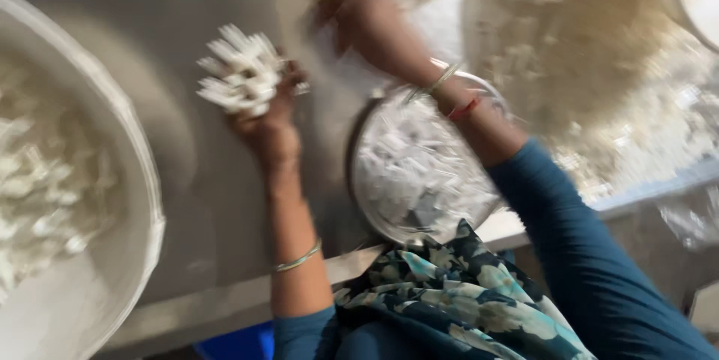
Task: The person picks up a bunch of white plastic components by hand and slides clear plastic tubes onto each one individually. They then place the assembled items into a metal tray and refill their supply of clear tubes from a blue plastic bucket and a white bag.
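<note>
My left hand (271,122) is closed around a bunch of short white sticks (238,74), held above the grey metal table (187,203). My right hand (352,9) reaches further back toward a white pile at the table's far edge; blur hides whether its fingers hold anything. Under my right forearm sits a round metal plate (358,180) heaped with white pieces (416,161). Both wrists carry thin bangles, and a red thread circles the right one.
A large pale basin (131,180) with white pieces fills the left side. A big heap of white material (569,38) lies at the upper right beside another round rim (693,0). A floral cloth (457,292) hangs at my chest.
</note>
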